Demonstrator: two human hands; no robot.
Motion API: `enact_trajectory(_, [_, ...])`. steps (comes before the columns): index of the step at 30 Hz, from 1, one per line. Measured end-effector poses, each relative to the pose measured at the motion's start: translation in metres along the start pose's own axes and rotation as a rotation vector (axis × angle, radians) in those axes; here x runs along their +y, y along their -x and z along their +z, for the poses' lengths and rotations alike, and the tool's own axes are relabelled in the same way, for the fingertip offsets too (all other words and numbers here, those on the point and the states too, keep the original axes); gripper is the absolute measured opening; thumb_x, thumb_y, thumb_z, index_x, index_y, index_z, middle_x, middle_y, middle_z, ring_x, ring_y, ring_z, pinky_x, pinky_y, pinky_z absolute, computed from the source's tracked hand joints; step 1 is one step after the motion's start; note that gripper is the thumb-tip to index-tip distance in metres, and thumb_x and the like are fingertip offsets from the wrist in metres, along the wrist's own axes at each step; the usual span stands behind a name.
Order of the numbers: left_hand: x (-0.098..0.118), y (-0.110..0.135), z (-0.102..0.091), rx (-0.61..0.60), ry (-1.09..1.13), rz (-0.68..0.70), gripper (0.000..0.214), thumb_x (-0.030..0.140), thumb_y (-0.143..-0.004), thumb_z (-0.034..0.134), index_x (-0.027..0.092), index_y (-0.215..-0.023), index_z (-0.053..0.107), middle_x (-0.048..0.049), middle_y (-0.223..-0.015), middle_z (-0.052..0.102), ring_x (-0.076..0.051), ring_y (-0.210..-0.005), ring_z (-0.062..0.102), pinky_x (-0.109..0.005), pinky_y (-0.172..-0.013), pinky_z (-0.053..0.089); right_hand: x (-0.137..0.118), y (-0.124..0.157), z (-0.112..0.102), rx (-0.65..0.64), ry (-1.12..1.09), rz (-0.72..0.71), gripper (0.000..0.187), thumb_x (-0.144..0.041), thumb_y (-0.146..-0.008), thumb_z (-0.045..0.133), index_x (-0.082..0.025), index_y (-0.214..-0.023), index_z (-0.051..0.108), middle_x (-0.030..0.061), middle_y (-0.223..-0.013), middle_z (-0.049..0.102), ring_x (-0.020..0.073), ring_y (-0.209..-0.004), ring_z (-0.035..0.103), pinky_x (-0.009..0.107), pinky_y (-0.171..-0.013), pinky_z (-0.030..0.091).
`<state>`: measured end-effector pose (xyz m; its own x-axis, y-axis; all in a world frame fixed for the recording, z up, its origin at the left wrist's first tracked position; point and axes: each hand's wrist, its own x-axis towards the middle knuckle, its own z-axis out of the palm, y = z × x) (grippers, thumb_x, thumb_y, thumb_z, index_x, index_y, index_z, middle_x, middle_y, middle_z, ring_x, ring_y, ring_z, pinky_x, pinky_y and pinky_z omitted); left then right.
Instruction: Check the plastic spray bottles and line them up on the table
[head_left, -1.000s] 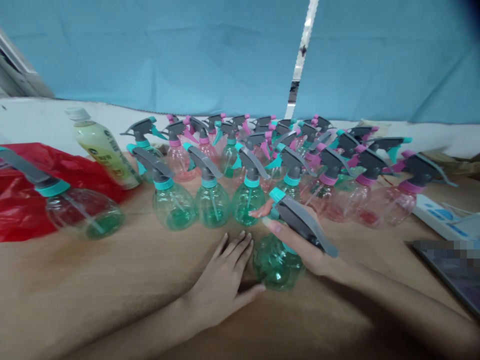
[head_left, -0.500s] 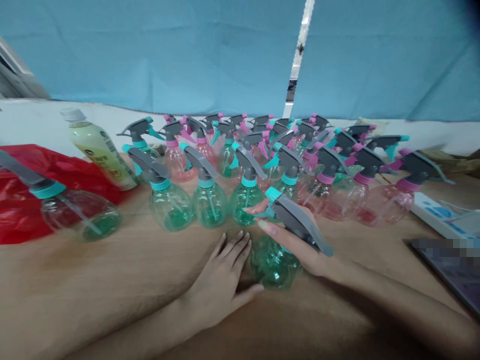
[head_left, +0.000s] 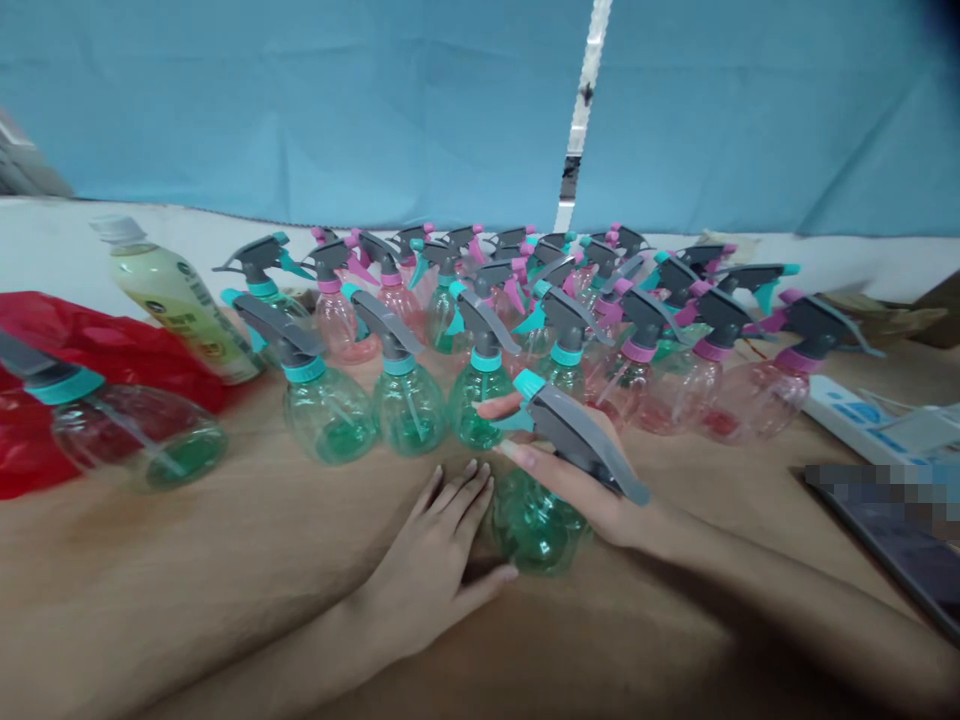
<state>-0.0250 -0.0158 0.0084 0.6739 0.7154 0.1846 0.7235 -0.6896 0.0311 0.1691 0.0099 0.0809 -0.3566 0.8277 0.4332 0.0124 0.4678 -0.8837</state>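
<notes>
A green see-through spray bottle (head_left: 536,530) with a grey and turquoise spray head stands upright on the wooden table, close in front of me. My right hand (head_left: 577,485) is wrapped round its neck just under the spray head, the fingers partly hidden behind it. Flat on the table to the bottle's left lies my left hand (head_left: 435,555), its fingers stretched forward and its thumb near the bottle's base. Whether the thumb touches the bottle I cannot tell. Just beyond my fingertips, another green spray bottle (head_left: 476,395) stands in the front row.
Several green and pink spray bottles (head_left: 409,400) fill the back of the table. At the left are a single spray bottle (head_left: 142,430), a red plastic bag (head_left: 142,345) and a drink bottle (head_left: 176,300). A power strip (head_left: 862,415) and a dark phone-like device (head_left: 885,530) lie right.
The whole view has shifted slightly, so the things appear a little further left. Both hands keep their places, the right one still round the bottle's neck.
</notes>
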Motion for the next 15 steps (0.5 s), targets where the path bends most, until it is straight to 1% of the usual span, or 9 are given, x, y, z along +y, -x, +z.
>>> enact_trajectory(3, [-0.0006, -0.0003, 0.0002, -0.002, -0.004, 0.002, 0.073, 0.06, -0.093, 0.042, 0.003, -0.139, 0.039, -0.0197, -0.145, 0.04, -0.031, -0.136, 0.034, -0.051, -0.109, 0.028, 0.0002, -0.0012, 0.0007, 0.008, -0.011, -0.033, 0.023, -0.022, -0.083, 0.062, -0.02, -0.105, 0.06, 0.0017, -0.099, 0.066, 0.0095, -0.064, 0.061, 0.027, -0.072, 0.054])
enact_trajectory(8, [-0.0005, -0.0003, 0.0009, -0.002, -0.001, -0.002, 0.074, 0.06, -0.092, 0.043, 0.003, -0.138, 0.04, -0.02, -0.144, 0.042, -0.031, -0.134, 0.036, -0.051, -0.109, 0.028, -0.0035, -0.003, 0.0001, 0.017, -0.002, -0.027, 0.023, -0.02, -0.081, 0.062, -0.018, -0.104, 0.06, 0.0044, -0.105, 0.067, 0.0133, -0.079, 0.067, 0.025, -0.072, 0.055])
enact_trajectory(10, [-0.0005, 0.0002, 0.0015, 0.007, -0.001, -0.001, 0.073, 0.06, -0.092, 0.043, 0.003, -0.138, 0.04, -0.02, -0.144, 0.042, -0.031, -0.134, 0.037, -0.051, -0.109, 0.028, -0.0045, -0.0028, 0.0001, 0.017, 0.012, -0.019, 0.024, -0.02, -0.081, 0.061, -0.018, -0.105, 0.06, 0.0044, -0.104, 0.067, 0.0136, -0.078, 0.067, 0.026, -0.071, 0.055])
enact_trajectory(15, [-0.0015, 0.0021, 0.0029, 0.028, -0.009, 0.006, 0.071, 0.06, -0.093, 0.041, 0.005, -0.138, 0.041, -0.0188, -0.142, 0.045, -0.03, -0.133, 0.039, -0.05, -0.109, 0.029, -0.0017, -0.0001, 0.0009, 0.041, 0.035, -0.041, 0.025, -0.025, -0.083, 0.06, -0.02, -0.108, 0.062, 0.0024, -0.091, 0.066, 0.0127, -0.068, 0.063, 0.027, -0.068, 0.054])
